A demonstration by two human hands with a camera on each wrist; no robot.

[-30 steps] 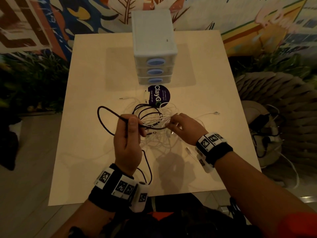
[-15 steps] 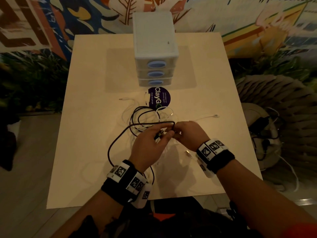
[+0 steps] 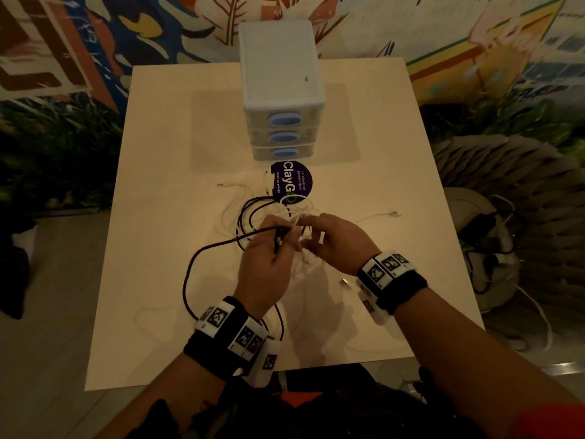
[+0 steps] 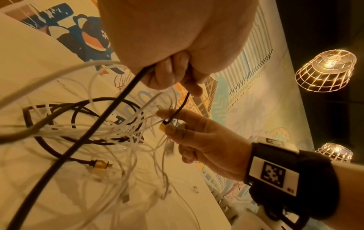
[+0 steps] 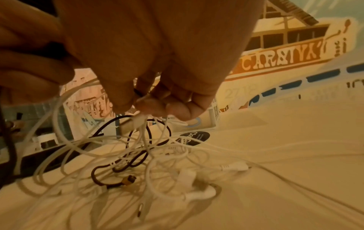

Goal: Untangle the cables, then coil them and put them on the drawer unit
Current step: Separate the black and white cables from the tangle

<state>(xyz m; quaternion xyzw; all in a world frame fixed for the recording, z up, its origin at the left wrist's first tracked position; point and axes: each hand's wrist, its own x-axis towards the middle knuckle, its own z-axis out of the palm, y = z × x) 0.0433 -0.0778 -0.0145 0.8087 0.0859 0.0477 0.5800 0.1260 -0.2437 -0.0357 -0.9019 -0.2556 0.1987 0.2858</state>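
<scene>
Mid-table lies a tangle of white cables (image 3: 228,213) (image 5: 157,155) (image 4: 122,132) threaded with a black cable (image 3: 202,251) (image 4: 126,90). My left hand (image 3: 280,239) (image 4: 177,77) grips the black cable near one end; its gold plug (image 4: 163,126) hangs by my right fingers. My right hand (image 3: 307,232) (image 5: 149,104) pinches a bunch of white strands, lifted off the table. The black cable's other gold plug (image 5: 130,179) (image 4: 100,164) rests on the table. The white drawer unit (image 3: 281,90) stands at the far middle, drawers closed, its top bare.
A round purple sticker (image 3: 291,182) lies in front of the drawers. Loose white cable ends reach out left (image 3: 221,185) and right (image 3: 394,213); a plug (image 3: 345,283) lies by my right wrist. A woven seat (image 3: 493,236) with other cables stands right of the table (image 3: 152,280).
My left hand has swung right with the black cable and now meets my right hand over the tangle. The black loop that stood out to the left has been drawn in and lower.
</scene>
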